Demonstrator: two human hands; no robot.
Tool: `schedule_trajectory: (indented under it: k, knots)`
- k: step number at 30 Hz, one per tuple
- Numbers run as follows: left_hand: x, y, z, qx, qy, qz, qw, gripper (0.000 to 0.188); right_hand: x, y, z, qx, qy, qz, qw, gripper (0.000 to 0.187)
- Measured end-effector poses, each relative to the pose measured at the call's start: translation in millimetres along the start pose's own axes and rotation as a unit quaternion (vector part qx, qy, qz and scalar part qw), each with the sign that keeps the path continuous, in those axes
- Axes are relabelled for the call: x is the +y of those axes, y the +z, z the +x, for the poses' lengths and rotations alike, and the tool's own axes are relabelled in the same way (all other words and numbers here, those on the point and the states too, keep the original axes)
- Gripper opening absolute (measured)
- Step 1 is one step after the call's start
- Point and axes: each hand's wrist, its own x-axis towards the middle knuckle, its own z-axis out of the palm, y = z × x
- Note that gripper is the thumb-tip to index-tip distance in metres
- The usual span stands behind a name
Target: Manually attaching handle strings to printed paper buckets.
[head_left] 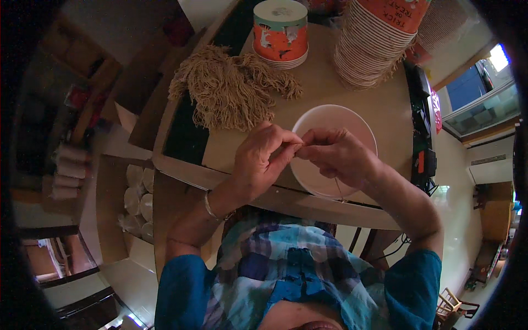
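Note:
My left hand (260,153) and my right hand (342,156) meet fingertip to fingertip at the near left rim of a round white paper bucket (356,122). Both pinch a thin tan cord between thumb and forefinger. A loose tail of this cord (339,188) hangs below my right hand, toward the bucket's near rim. The bucket stands upright at the table's near edge, its inside partly hidden by my right hand. Beyond my left hand lies a big tangled heap of tan cords (228,91).
An orange and green printed bucket (280,39) stands upside down at the back. Tall nested stacks of similar buckets (366,49) lean at the back right. Brown board (316,91) covers the table. Dark devices (423,165) line the right edge. A carton of white rolls (135,192) sits left.

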Motion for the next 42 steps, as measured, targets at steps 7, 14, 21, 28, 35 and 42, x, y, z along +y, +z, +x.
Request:
schedule_trajectory:
  k: [7,14,21,28,35,42]
  knots:
    - [3,4,-2,0.044,-0.055,-0.04,0.997,0.023,2,-1,-3,-0.012,0.026,0.048,0.998,0.01]
    - [6,-1,-14,0.016,0.019,0.029,0.999,0.026,1,3,-3,0.01,0.021,0.076,0.997,0.005]
    - [7,-1,-17,-0.005,0.052,0.096,0.994,0.032,6,0,-2,-0.002,-0.012,0.034,0.999,0.011]
    - [7,2,-16,0.009,0.068,0.117,0.991,0.029,4,8,-5,0.032,-0.004,0.019,0.999,0.01]
    - [12,1,-11,0.029,0.035,0.093,0.995,0.022,1,12,-12,0.026,-0.012,0.023,0.999,0.011]
    - [17,0,-8,0.03,-0.056,0.044,0.997,0.018,4,18,-11,0.061,-0.065,-0.073,0.993,0.01]
